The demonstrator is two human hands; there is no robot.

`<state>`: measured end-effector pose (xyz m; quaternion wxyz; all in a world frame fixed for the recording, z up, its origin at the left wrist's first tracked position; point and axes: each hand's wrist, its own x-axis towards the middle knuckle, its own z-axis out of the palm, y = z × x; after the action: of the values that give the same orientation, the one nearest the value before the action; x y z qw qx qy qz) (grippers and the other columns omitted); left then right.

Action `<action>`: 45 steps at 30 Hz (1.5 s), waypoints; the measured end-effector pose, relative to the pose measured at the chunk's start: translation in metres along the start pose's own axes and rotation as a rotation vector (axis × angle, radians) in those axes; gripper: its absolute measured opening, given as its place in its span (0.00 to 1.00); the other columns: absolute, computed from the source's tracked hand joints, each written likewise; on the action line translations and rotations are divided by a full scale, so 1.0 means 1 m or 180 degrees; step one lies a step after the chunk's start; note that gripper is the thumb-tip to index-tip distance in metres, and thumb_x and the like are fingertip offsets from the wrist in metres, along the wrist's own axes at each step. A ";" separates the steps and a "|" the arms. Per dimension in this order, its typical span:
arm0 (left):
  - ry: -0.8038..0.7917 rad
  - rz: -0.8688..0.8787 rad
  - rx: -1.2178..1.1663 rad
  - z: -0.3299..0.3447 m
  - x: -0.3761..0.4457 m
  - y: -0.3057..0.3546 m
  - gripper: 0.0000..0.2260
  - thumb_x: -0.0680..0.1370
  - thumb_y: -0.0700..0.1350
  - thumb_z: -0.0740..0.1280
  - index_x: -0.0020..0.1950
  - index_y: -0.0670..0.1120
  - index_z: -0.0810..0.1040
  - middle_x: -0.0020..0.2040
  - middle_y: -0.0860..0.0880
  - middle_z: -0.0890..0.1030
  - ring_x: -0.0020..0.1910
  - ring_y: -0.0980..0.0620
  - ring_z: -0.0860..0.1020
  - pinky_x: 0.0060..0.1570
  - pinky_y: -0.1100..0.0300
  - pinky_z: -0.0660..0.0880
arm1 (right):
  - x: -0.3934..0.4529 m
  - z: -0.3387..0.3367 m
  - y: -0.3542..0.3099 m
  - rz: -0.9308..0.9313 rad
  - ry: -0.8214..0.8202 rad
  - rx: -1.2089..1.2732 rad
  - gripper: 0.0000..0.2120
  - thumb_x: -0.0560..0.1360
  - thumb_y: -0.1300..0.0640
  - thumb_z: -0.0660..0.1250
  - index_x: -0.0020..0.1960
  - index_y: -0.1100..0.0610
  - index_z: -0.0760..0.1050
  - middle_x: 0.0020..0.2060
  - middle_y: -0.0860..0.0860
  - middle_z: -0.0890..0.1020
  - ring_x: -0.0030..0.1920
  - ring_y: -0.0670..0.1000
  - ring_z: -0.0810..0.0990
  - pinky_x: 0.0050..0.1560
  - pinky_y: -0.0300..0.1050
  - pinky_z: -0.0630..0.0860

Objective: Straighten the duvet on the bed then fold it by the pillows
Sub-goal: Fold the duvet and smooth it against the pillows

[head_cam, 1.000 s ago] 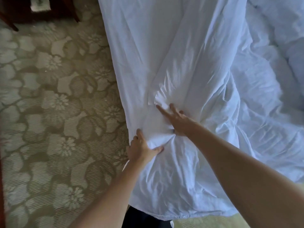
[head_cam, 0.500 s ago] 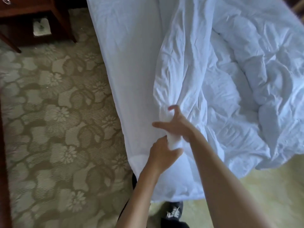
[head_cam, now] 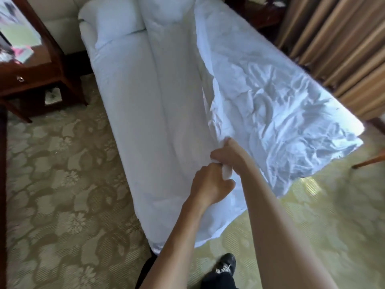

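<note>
A white crumpled duvet (head_cam: 270, 105) covers the right half of the bed and hangs off its foot end. Its left edge is gathered into a raised ridge running toward the head. My left hand (head_cam: 210, 184) and my right hand (head_cam: 231, 153) are both clenched on the duvet's near corner, close together, just above the foot of the bed. The bare white sheet (head_cam: 145, 126) shows on the bed's left half. A white pillow (head_cam: 112, 21) lies at the far head end, partly under the duvet ridge.
A dark wooden nightstand (head_cam: 35, 80) stands at the left by the head of the bed. Striped tan curtains (head_cam: 337, 44) hang along the right side. Patterned carpet (head_cam: 62, 195) surrounds the bed. My dark shoe (head_cam: 225, 265) is at the bed's foot.
The view has lifted from the bed's corner to the whole bed. Both hands have closed on the duvet corner and raised it, and the duvet has spread out further to the right.
</note>
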<state>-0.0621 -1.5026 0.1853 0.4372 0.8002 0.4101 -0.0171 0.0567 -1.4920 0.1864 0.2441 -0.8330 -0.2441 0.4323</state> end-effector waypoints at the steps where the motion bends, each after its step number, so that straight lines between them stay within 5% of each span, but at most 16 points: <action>1: 0.0092 0.0008 -0.0100 0.013 -0.005 0.024 0.03 0.73 0.46 0.65 0.43 0.52 0.72 0.45 0.48 0.83 0.47 0.44 0.80 0.43 0.57 0.71 | -0.009 -0.024 0.012 0.0016 0.0042 -0.0188 0.06 0.72 0.61 0.65 0.46 0.58 0.68 0.34 0.52 0.72 0.31 0.50 0.71 0.29 0.41 0.65; 6: 0.0584 -0.0058 -0.0421 0.076 -0.004 0.118 0.11 0.72 0.47 0.65 0.51 0.52 0.84 0.44 0.51 0.85 0.46 0.47 0.81 0.49 0.56 0.77 | -0.036 -0.128 0.059 0.0080 0.0082 0.0079 0.04 0.76 0.58 0.63 0.46 0.59 0.72 0.33 0.52 0.75 0.30 0.49 0.73 0.20 0.32 0.66; 11: 0.0752 -0.0097 -0.0350 0.107 0.009 0.178 0.09 0.76 0.51 0.66 0.48 0.49 0.82 0.45 0.48 0.84 0.47 0.43 0.80 0.43 0.59 0.69 | -0.038 -0.186 0.084 -0.0158 0.0178 0.0123 0.04 0.74 0.62 0.60 0.46 0.61 0.72 0.35 0.58 0.75 0.32 0.54 0.72 0.27 0.39 0.67; 18: 0.0935 -0.0572 -0.0612 0.119 0.046 0.211 0.09 0.76 0.47 0.62 0.49 0.50 0.81 0.43 0.50 0.81 0.44 0.45 0.78 0.43 0.60 0.69 | -0.008 -0.215 0.084 -0.0347 -0.0015 -0.0126 0.11 0.79 0.62 0.60 0.38 0.56 0.66 0.39 0.54 0.73 0.39 0.55 0.73 0.32 0.40 0.68; 21: 0.0833 -0.0658 -0.0951 0.133 0.071 0.231 0.09 0.75 0.44 0.61 0.48 0.46 0.81 0.40 0.49 0.80 0.43 0.45 0.79 0.43 0.59 0.71 | 0.016 -0.240 0.090 -0.0379 -0.0068 -0.0270 0.01 0.78 0.61 0.60 0.49 0.59 0.69 0.48 0.56 0.73 0.46 0.56 0.72 0.35 0.40 0.69; 24: 0.0593 -0.0704 -0.1522 0.153 0.112 0.261 0.06 0.68 0.45 0.64 0.40 0.47 0.79 0.36 0.45 0.80 0.45 0.41 0.81 0.41 0.57 0.72 | 0.050 -0.281 0.103 -0.0347 -0.0025 -0.0393 0.03 0.79 0.61 0.59 0.52 0.57 0.69 0.49 0.56 0.74 0.48 0.55 0.72 0.47 0.44 0.73; 29: 0.0377 -0.0760 -0.2058 0.183 0.202 0.320 0.06 0.63 0.44 0.66 0.37 0.47 0.81 0.41 0.45 0.83 0.50 0.41 0.82 0.44 0.55 0.75 | 0.114 -0.364 0.109 -0.0281 0.0069 -0.1163 0.07 0.75 0.65 0.58 0.40 0.56 0.68 0.40 0.50 0.72 0.37 0.51 0.71 0.29 0.39 0.62; 31: 0.0340 -0.0709 -0.2101 0.187 0.229 0.345 0.05 0.68 0.41 0.67 0.41 0.45 0.82 0.39 0.46 0.82 0.48 0.42 0.81 0.41 0.58 0.72 | 0.135 -0.393 0.109 -0.0338 0.0084 -0.1309 0.10 0.76 0.64 0.57 0.37 0.56 0.66 0.38 0.51 0.70 0.36 0.52 0.71 0.31 0.40 0.64; 35: 0.0262 -0.0790 -0.1902 0.193 0.268 0.392 0.09 0.70 0.41 0.67 0.49 0.42 0.80 0.37 0.47 0.78 0.45 0.43 0.79 0.34 0.60 0.70 | 0.163 -0.446 0.114 -0.0449 0.0107 -0.1030 0.05 0.78 0.61 0.60 0.43 0.56 0.72 0.42 0.53 0.75 0.46 0.55 0.74 0.51 0.49 0.75; 37: 0.0267 -0.0763 -0.1888 0.198 0.282 0.420 0.11 0.67 0.42 0.66 0.48 0.41 0.81 0.35 0.46 0.78 0.40 0.43 0.78 0.34 0.59 0.70 | 0.168 -0.477 0.117 -0.0471 0.0113 -0.1134 0.09 0.77 0.63 0.59 0.40 0.54 0.71 0.41 0.54 0.75 0.46 0.56 0.74 0.45 0.47 0.74; 39: 0.0293 -0.0694 -0.1888 0.208 0.297 0.452 0.15 0.65 0.43 0.64 0.48 0.40 0.82 0.34 0.46 0.78 0.36 0.44 0.76 0.33 0.60 0.69 | 0.174 -0.511 0.120 -0.0523 0.0113 -0.1316 0.10 0.75 0.65 0.58 0.49 0.57 0.76 0.48 0.56 0.77 0.48 0.57 0.75 0.43 0.46 0.73; 42: 0.0436 -0.0591 -0.1981 0.234 0.318 0.508 0.19 0.62 0.45 0.61 0.48 0.40 0.82 0.36 0.45 0.80 0.38 0.44 0.78 0.33 0.60 0.70 | 0.182 -0.574 0.138 -0.0593 0.0249 -0.1269 0.18 0.77 0.64 0.58 0.65 0.60 0.76 0.61 0.59 0.78 0.56 0.57 0.78 0.57 0.51 0.77; 45: 0.0743 -0.0357 -0.1988 0.276 0.341 0.573 0.17 0.65 0.46 0.60 0.47 0.42 0.82 0.38 0.44 0.82 0.42 0.43 0.80 0.37 0.55 0.77 | 0.187 -0.649 0.166 -0.0840 0.0540 -0.1280 0.12 0.74 0.64 0.59 0.53 0.60 0.80 0.47 0.58 0.80 0.48 0.57 0.78 0.51 0.51 0.78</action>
<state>0.6399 -1.6416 0.2761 0.6098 0.6003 0.4862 0.1770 0.7287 -1.6294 0.3004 0.1475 -0.8591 -0.4104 0.2681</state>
